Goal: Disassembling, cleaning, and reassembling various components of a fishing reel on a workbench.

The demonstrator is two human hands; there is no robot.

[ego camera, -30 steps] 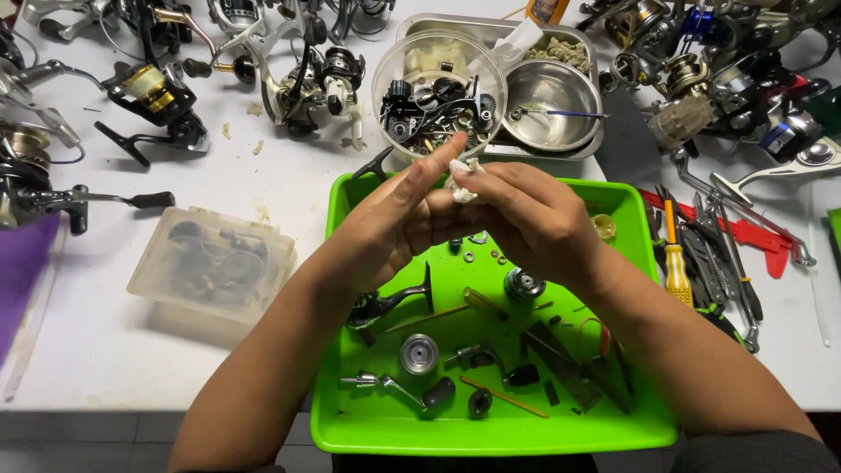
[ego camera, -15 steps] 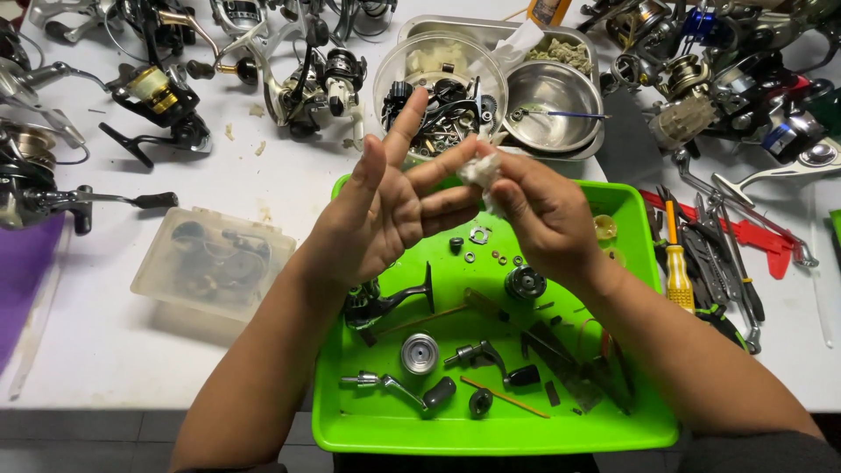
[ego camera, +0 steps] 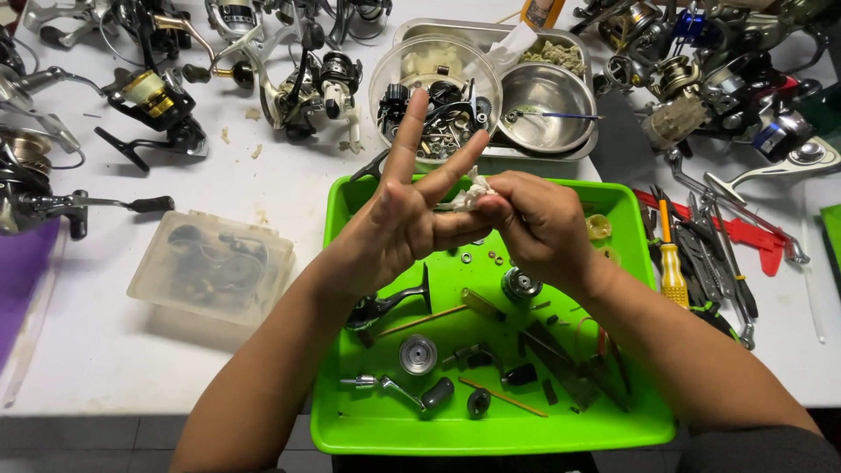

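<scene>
- The left hand (ego camera: 399, 232) is held open at frame centre, fingers splayed upward, nothing gripped.
- A small white rag (ego camera: 466, 193) is pinched shut in the right hand (ego camera: 534, 223), pressed against the left fingers.
- For a clean wipe, the rag is best drawn along each finger, judging by the pose.
- The rag's long axis cannot be told; it is bunched, poking toward upper left.
- Below, loose reel parts are spread in the green tray (ego camera: 350, 434).
- Fishing reels (ego camera: 307, 79) are scattered across the worktop's (ego camera: 88, 350) upper edge.

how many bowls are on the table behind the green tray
2: a clear bowl of dark reel parts just behind the green tray, and a steel bowl to its right. Others may be hidden off-frame.
</scene>
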